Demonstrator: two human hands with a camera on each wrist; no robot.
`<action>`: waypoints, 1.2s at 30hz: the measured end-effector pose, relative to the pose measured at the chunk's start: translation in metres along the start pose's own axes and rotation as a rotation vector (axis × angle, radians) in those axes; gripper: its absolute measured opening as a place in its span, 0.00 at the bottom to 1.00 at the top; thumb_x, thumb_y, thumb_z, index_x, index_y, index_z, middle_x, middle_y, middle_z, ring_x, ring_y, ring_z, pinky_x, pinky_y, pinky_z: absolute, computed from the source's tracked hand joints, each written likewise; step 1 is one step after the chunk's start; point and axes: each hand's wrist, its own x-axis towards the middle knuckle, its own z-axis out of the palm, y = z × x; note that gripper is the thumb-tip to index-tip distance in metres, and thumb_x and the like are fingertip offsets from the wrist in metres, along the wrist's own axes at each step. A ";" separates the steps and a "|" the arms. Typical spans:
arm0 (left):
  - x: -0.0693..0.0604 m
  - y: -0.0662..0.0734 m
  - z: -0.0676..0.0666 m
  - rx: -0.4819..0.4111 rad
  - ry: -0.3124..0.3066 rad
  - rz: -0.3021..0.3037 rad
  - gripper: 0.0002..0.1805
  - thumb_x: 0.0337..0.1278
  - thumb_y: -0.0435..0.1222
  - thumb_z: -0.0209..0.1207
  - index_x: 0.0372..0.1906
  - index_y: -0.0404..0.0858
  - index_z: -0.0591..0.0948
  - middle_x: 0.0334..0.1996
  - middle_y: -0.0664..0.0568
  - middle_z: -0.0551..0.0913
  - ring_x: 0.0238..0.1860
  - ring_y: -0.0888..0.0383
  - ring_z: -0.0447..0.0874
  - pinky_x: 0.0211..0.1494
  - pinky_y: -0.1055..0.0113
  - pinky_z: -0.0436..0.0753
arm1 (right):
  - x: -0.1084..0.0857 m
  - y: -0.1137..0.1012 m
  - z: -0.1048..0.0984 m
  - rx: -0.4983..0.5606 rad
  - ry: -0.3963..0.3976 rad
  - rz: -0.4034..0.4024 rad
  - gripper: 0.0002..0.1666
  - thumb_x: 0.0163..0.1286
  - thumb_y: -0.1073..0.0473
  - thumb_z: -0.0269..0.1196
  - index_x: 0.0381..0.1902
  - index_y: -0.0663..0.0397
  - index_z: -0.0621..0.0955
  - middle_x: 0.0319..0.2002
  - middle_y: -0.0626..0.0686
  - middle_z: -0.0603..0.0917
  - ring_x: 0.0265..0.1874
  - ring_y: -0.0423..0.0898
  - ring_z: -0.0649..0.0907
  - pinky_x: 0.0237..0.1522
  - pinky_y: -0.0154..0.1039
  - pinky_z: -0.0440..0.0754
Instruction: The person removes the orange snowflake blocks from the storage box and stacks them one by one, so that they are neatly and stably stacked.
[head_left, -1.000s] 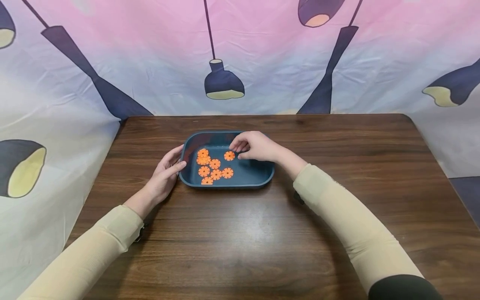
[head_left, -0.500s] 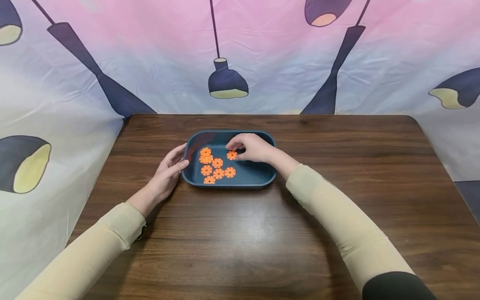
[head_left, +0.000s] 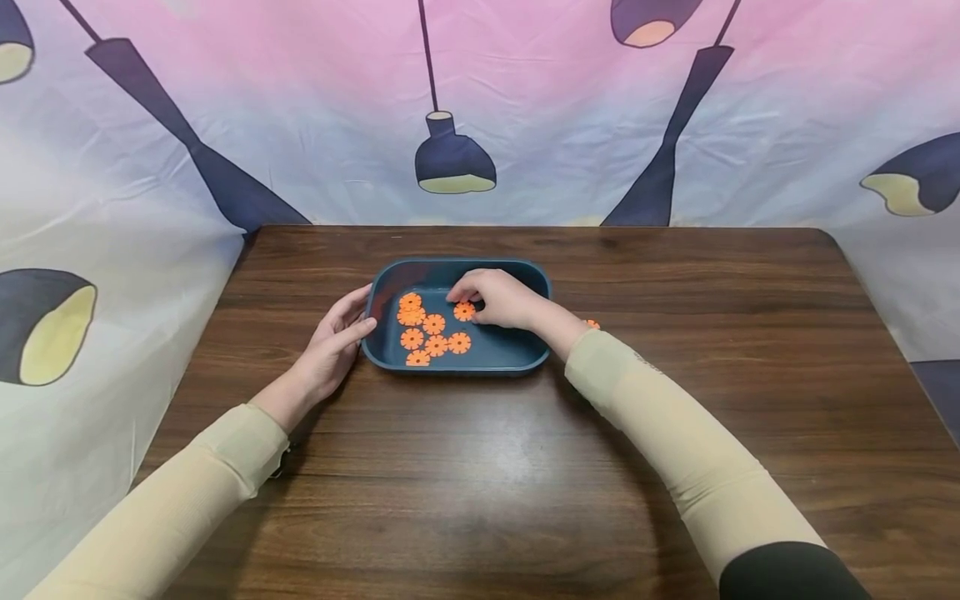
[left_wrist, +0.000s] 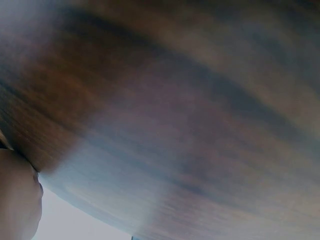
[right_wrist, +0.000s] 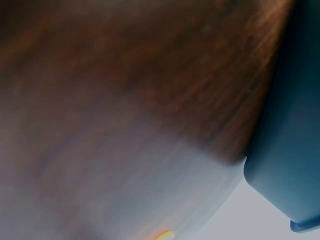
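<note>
A dark blue tray (head_left: 498,358) sits on the wooden table, with several orange notched discs (head_left: 412,338) lying mostly in its left half. My left hand (head_left: 330,350) grips the tray's left end, thumb at the rim and fingers along the outer wall. Over the tray's right half, my right hand (head_left: 504,300) reaches in with bent fingers spread from the thumb. A single orange disc (head_left: 464,311) lies beneath it, close to the thumb tip; contact is unclear. In the left wrist view, only part of the left hand (left_wrist: 20,195) shows.
Another orange disc (head_left: 592,324) lies on the table (head_left: 712,333) right of the tray, mostly hidden by my right wrist. A lamp-patterned cloth (head_left: 525,125) hangs behind the table's far edge. In the right wrist view, the tray's outer wall (right_wrist: 290,150) stands at the right.
My right hand has shifted slightly left, its fingertips now past the single disc. The disc beside the right wrist has come into view. My left hand stays on the tray.
</note>
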 end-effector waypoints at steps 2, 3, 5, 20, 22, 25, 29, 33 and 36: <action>0.000 0.000 0.000 -0.007 -0.002 0.006 0.31 0.80 0.30 0.50 0.83 0.43 0.61 0.83 0.45 0.57 0.77 0.60 0.62 0.69 0.80 0.71 | 0.000 0.000 0.001 -0.012 0.003 -0.010 0.21 0.72 0.71 0.68 0.62 0.56 0.85 0.60 0.56 0.85 0.61 0.51 0.84 0.68 0.43 0.82; 0.000 0.000 0.000 -0.010 -0.003 0.009 0.31 0.80 0.30 0.50 0.82 0.43 0.62 0.82 0.46 0.58 0.76 0.60 0.62 0.69 0.80 0.71 | 0.000 0.001 0.001 -0.019 0.004 -0.014 0.21 0.72 0.71 0.68 0.61 0.57 0.86 0.59 0.56 0.85 0.60 0.51 0.84 0.68 0.43 0.82; 0.000 -0.001 0.000 -0.014 -0.005 0.016 0.31 0.80 0.31 0.51 0.82 0.43 0.62 0.80 0.48 0.61 0.74 0.61 0.64 0.69 0.79 0.71 | 0.001 0.001 0.001 -0.028 0.005 -0.017 0.20 0.72 0.71 0.69 0.60 0.57 0.86 0.58 0.56 0.86 0.59 0.51 0.84 0.67 0.43 0.82; 0.000 -0.001 0.000 -0.011 -0.004 0.019 0.31 0.80 0.31 0.51 0.82 0.44 0.63 0.81 0.48 0.60 0.75 0.61 0.64 0.69 0.80 0.72 | 0.002 0.000 0.004 -0.079 -0.023 0.004 0.16 0.68 0.61 0.76 0.52 0.54 0.88 0.50 0.53 0.85 0.49 0.48 0.82 0.58 0.41 0.83; 0.000 -0.002 0.000 -0.009 -0.004 0.017 0.31 0.80 0.31 0.51 0.82 0.44 0.63 0.81 0.48 0.60 0.75 0.61 0.63 0.69 0.80 0.72 | 0.002 -0.001 0.003 -0.078 -0.027 0.007 0.16 0.68 0.61 0.76 0.52 0.54 0.88 0.48 0.54 0.85 0.48 0.48 0.82 0.56 0.41 0.83; 0.000 -0.001 0.000 -0.008 -0.004 0.011 0.31 0.81 0.31 0.51 0.83 0.43 0.62 0.82 0.47 0.59 0.76 0.61 0.62 0.69 0.80 0.72 | 0.000 -0.002 0.002 -0.070 -0.031 0.008 0.15 0.67 0.61 0.77 0.50 0.54 0.88 0.47 0.54 0.84 0.46 0.48 0.81 0.54 0.41 0.83; 0.001 -0.001 0.000 -0.012 -0.001 0.010 0.31 0.81 0.32 0.51 0.83 0.43 0.62 0.81 0.47 0.60 0.76 0.61 0.63 0.69 0.80 0.72 | -0.002 -0.002 0.000 -0.051 -0.024 0.008 0.10 0.67 0.62 0.76 0.45 0.53 0.88 0.44 0.53 0.84 0.44 0.47 0.81 0.51 0.40 0.83; 0.000 -0.002 0.000 -0.016 0.002 0.014 0.31 0.80 0.31 0.52 0.82 0.43 0.62 0.81 0.47 0.60 0.75 0.61 0.64 0.69 0.80 0.72 | -0.004 -0.002 -0.002 -0.009 -0.011 0.001 0.05 0.69 0.64 0.74 0.40 0.52 0.87 0.40 0.52 0.85 0.40 0.46 0.82 0.48 0.38 0.82; 0.000 -0.002 0.000 -0.016 0.005 0.017 0.31 0.80 0.31 0.52 0.82 0.43 0.63 0.81 0.46 0.60 0.75 0.61 0.64 0.69 0.80 0.72 | -0.007 -0.003 -0.005 0.040 -0.004 -0.002 0.04 0.70 0.65 0.73 0.39 0.52 0.86 0.37 0.52 0.86 0.38 0.46 0.82 0.45 0.38 0.83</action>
